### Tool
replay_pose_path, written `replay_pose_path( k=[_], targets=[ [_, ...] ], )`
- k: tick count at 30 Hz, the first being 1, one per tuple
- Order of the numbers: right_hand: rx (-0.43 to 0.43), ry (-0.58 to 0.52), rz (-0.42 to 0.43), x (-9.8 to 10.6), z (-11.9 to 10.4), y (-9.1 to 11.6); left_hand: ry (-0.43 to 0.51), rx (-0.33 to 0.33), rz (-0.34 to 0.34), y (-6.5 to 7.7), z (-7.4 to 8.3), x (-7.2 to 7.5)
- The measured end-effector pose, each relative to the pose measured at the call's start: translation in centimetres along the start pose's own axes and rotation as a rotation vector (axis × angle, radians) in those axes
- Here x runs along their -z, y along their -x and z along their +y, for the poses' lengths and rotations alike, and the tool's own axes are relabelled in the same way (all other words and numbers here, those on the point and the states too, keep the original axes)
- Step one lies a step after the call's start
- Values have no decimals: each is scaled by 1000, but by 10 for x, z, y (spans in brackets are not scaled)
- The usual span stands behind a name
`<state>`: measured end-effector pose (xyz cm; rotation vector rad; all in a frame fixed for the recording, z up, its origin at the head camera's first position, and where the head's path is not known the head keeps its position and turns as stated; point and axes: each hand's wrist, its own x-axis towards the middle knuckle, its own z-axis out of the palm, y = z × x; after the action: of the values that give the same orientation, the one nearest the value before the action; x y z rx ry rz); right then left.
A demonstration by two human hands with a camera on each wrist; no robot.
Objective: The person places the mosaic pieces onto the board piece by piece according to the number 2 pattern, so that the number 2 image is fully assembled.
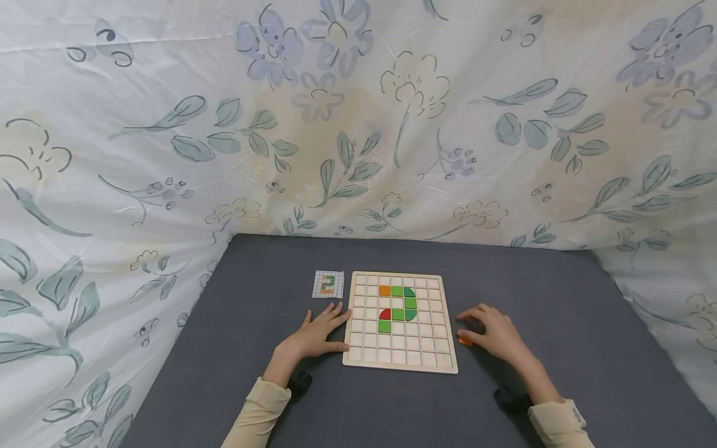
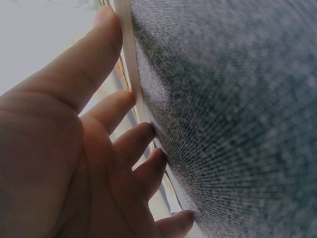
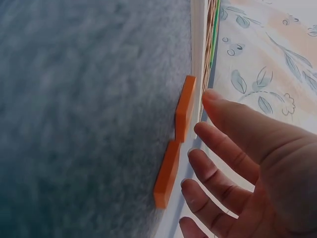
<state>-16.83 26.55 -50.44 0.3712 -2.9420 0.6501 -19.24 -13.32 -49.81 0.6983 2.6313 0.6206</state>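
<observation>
My left hand (image 1: pixel 316 333) lies at the left edge of a wooden grid board (image 1: pixel 400 369), its thumb and fingers spread and touching the rim. In the left wrist view the thumb (image 2: pixel 96 54) rests against the board's side. On the board, orange, green and red tiles form a curved pattern; one red tile (image 1: pixel 385 314) has a rounded corner. Just right of the board, my right hand (image 1: pixel 495 333) hovers with loosely bent fingers over an orange tile (image 1: pixel 465 341). The right wrist view shows two orange tiles, a nearer one (image 3: pixel 167 176) and a farther one (image 3: pixel 185 109), lying on the cloth.
A small printed card (image 1: pixel 328 284) with a coloured grid pattern lies left of the board's upper corner. Dark grey cloth (image 1: pixel 269 274) covers the table. A floral curtain (image 1: pixel 358 124) hangs behind and along both sides.
</observation>
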Motion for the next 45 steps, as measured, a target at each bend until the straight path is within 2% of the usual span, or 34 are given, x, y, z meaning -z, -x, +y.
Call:
replay_pose_path(
  k=[10, 24, 45],
  targets=[
    [-25, 25, -20, 4, 5, 6, -2, 9, 2, 0, 1, 0],
    [0, 39, -89, 11, 8, 16, 1, 9, -1, 1, 1, 0],
    [38, 64, -77, 12, 9, 16, 2, 6, -6, 1, 4, 2]
  ],
)
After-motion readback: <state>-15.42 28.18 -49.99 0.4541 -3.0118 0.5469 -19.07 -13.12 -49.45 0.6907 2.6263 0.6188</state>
